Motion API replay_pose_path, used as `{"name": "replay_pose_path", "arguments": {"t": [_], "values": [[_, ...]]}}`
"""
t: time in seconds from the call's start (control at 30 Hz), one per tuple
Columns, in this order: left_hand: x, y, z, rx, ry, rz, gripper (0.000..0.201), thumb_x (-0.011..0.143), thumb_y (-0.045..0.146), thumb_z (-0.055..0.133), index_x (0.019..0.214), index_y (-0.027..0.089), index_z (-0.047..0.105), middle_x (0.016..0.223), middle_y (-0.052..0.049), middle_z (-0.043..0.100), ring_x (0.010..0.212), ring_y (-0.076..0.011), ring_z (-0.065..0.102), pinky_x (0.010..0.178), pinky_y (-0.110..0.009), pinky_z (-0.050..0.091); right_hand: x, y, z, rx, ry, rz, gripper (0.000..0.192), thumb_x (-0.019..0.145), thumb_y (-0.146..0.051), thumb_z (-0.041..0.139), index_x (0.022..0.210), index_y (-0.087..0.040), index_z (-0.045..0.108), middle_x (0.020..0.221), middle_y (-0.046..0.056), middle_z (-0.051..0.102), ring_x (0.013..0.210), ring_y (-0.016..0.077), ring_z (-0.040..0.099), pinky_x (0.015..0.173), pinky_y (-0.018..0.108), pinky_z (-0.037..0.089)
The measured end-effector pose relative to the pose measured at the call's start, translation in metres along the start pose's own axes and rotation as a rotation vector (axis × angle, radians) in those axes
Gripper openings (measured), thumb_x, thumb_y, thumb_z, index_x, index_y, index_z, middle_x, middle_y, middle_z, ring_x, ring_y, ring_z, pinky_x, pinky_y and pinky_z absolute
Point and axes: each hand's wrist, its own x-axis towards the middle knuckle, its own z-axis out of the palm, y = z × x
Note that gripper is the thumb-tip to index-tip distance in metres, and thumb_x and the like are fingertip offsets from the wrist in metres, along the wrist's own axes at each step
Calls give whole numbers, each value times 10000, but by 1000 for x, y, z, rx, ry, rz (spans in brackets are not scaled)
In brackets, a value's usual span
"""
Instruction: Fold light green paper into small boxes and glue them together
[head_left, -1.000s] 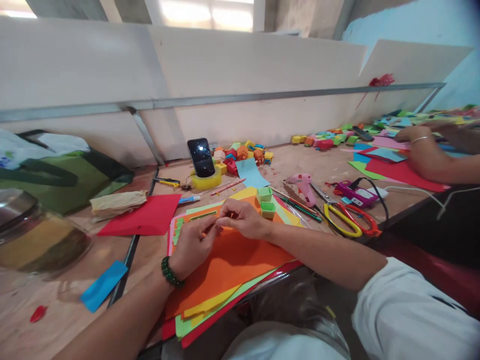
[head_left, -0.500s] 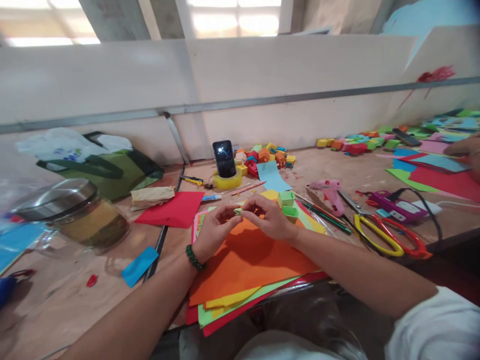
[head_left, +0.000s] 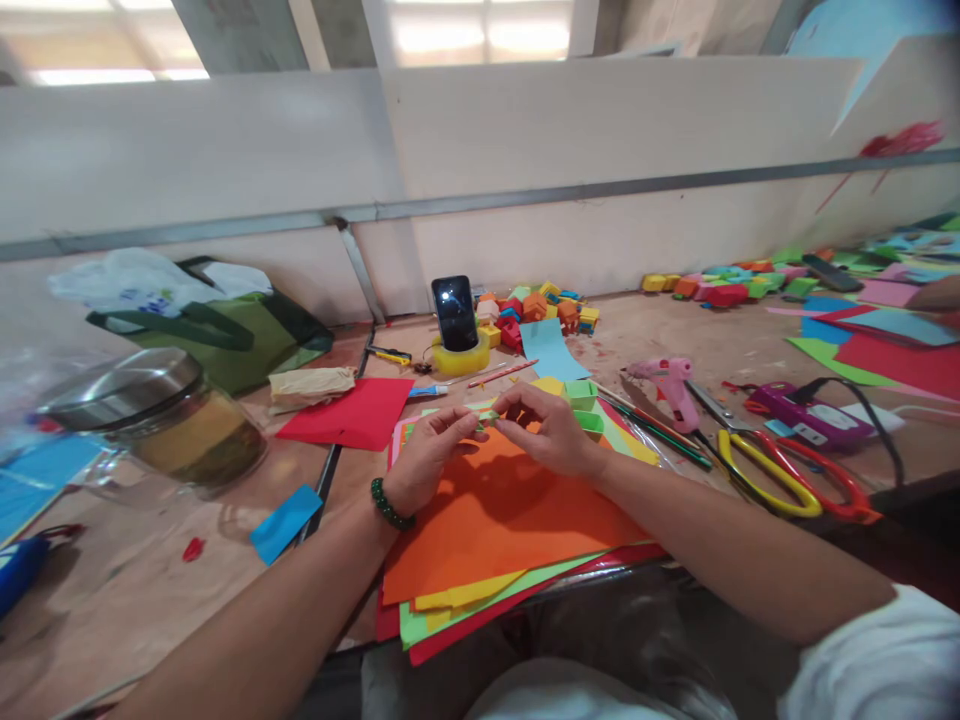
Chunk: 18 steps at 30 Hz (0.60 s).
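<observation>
Two bare hands meet over a wooden worktable [head_left: 720, 335] strewn with craft supplies. Largest in reach is the stack of coloured paper sheets [head_left: 495, 520], orange on top, lying at the near edge under both wrists. To the left stand a green bag [head_left: 225, 335] and a glass jar with a metal lid [head_left: 161, 420], with a red sheet [head_left: 352, 415] between them and the stack. To the right lie yellow and red scissors [head_left: 780, 475] and a pink glue gun [head_left: 671, 385]. Behind, a phone [head_left: 455, 312] leans in a yellow tape roll [head_left: 459, 357] beside a heap of small paper boxes [head_left: 540, 305]. The left hand [head_left: 427, 455] and right hand [head_left: 547, 430] are drawn together, fingertips pinching a small green paper piece [head_left: 486, 413] between them, just above the stack. Two green paper boxes [head_left: 583, 400] sit just beside the right hand.
</observation>
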Motion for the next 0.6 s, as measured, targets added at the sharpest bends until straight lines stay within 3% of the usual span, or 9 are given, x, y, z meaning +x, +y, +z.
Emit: {"name": "replay_pose_path", "arguments": {"t": [0.23, 0.43, 0.6], "values": [[-2, -2, 0, 130, -49, 84, 275, 574, 355, 805, 665, 174, 619, 678, 33, 549, 632, -93, 490, 604, -220, 407, 1, 0, -1, -16, 7, -9, 32, 833, -218, 583, 826, -188, 592, 784, 11, 586, 647, 102, 544, 566, 228, 464], [0, -6, -2, 340, -59, 303, 235, 675, 388, 719, 679, 177, 616, 766, -15, 581, 763, -147, 520, 659, -249, 440, 2, -4, -5, -85, 11, -105, 79, 870, -226, 572, 821, -185, 619, 755, 10, 543, 622, 104, 493, 534, 230, 421], [-1, -9, 0, 441, -26, 340, 232, 703, 397, 685, 670, 181, 607, 827, -46, 582, 810, -175, 532, 590, -230, 443, 1, 1, -3, -173, -20, -176, 145, 897, -284, 580, 784, -197, 608, 729, 3, 510, 611, 111, 475, 548, 243, 415]]}}
